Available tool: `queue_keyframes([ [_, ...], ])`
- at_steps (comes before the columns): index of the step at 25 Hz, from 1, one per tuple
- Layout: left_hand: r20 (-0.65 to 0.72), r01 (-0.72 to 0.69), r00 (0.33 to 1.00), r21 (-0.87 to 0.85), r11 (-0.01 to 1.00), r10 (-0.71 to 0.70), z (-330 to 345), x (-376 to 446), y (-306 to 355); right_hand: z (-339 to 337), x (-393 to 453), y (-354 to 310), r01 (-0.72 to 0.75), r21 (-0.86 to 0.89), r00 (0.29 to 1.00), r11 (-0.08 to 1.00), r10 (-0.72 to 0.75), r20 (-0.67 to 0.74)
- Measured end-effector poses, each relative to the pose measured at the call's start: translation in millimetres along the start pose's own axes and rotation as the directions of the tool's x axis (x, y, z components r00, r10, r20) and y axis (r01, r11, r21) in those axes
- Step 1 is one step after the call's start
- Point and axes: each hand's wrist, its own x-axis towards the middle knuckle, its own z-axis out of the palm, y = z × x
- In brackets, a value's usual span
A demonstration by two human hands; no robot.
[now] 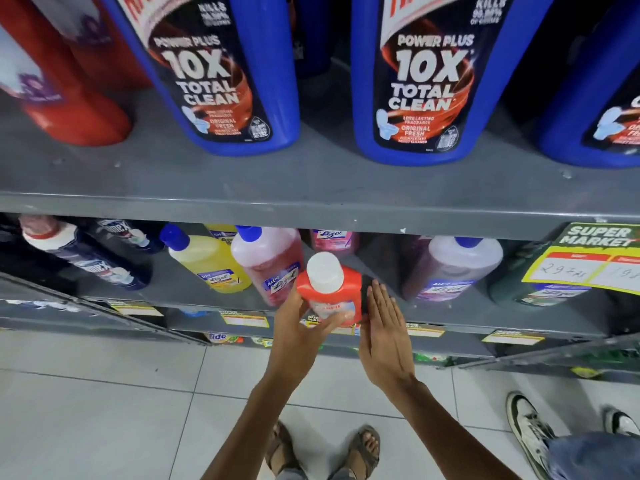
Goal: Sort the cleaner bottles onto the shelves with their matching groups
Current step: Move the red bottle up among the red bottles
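My left hand (301,327) grips a small red bottle with a white cap (329,289) at the front edge of the middle shelf (485,317). My right hand (382,327) lies flat with straight fingers against the bottle's right side. Just left of the bottle stand a pink cleaner bottle (270,261) and a yellow cleaner bottle (207,261), both with blue caps. A purple cleaner bottle (450,268) stands to the right. On the upper shelf (311,188) stand big blue toilet cleaner bottles (221,74) and red bottles (69,88).
Dark blue bottles (90,258) lie at the middle shelf's left. A dark green bottle (526,285) and a yellow price sign (588,261) are at the right. Another person's white shoes (533,431) stand on the tiled floor at the lower right. My sandalled feet (325,452) are below.
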Motion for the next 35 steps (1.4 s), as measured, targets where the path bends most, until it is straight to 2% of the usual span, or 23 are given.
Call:
queue_keyframes([
  [5, -0.087, -0.049, 0.995, -0.031, 0.998, 0.046, -79.1, -54.4, 50.7, -40.8, -10.1, -63.6, 0.205, 0.175, 0.978, 0.963, -0.193, -0.083],
  [10, -0.169, -0.207, 0.964, 0.014, 0.978, 0.207, -194.8, -65.6, 120.7, -88.1, 17.5, -186.0, 0.337, 0.355, 0.937, 0.872, -0.274, -0.217],
  [14, -0.214, -0.358, 0.911, 0.007, 0.934, 0.351, -289.8, -48.5, 186.3, -116.8, 42.9, -303.1, 0.555, 0.293, 0.811, 0.778, -0.43, -0.396],
  [16, -0.25, -0.41, 0.885, -0.025, 0.912, 0.392, -333.8, -36.1, 210.5, -118.4, 58.7, -351.0, 0.606, 0.233, 0.76, 0.761, -0.466, -0.453],
  [19, -0.216, -0.523, 0.834, -0.018, 0.852, 0.508, -388.5, -11.4, 239.4, -108.3, 81.9, -402.7, 0.586, 0.168, 0.752, 0.793, -0.454, -0.478],
  [22, -0.163, -0.55, 0.829, -0.065, 0.833, 0.534, -419.9, 20.7, 265.0, -97.4, 97.5, -431.8, 0.515, 0.061, 0.78, 0.855, -0.437, -0.449],
  [25, -0.082, -0.57, 0.819, -0.007, 0.822, 0.567, -432.4, 54.6, 278.8, -89.6, 108.0, -450.6, 0.389, -0.052, 0.821, 0.92, -0.372, -0.434],
  [30, 0.049, -0.536, 0.844, 0.044, 0.843, 0.534, -430.4, 94.9, 278.4, -81.5, 116.8, -460.5, 0.276, -0.193, 0.806, 0.942, -0.336, -0.487],
  [35, 0.041, -0.485, 0.874, 0.009, 0.875, 0.484, -425.1, 111.6, 267.1, -72.2, 120.6, -460.8, 0.25, -0.227, 0.78, 0.941, -0.335, -0.529],
])
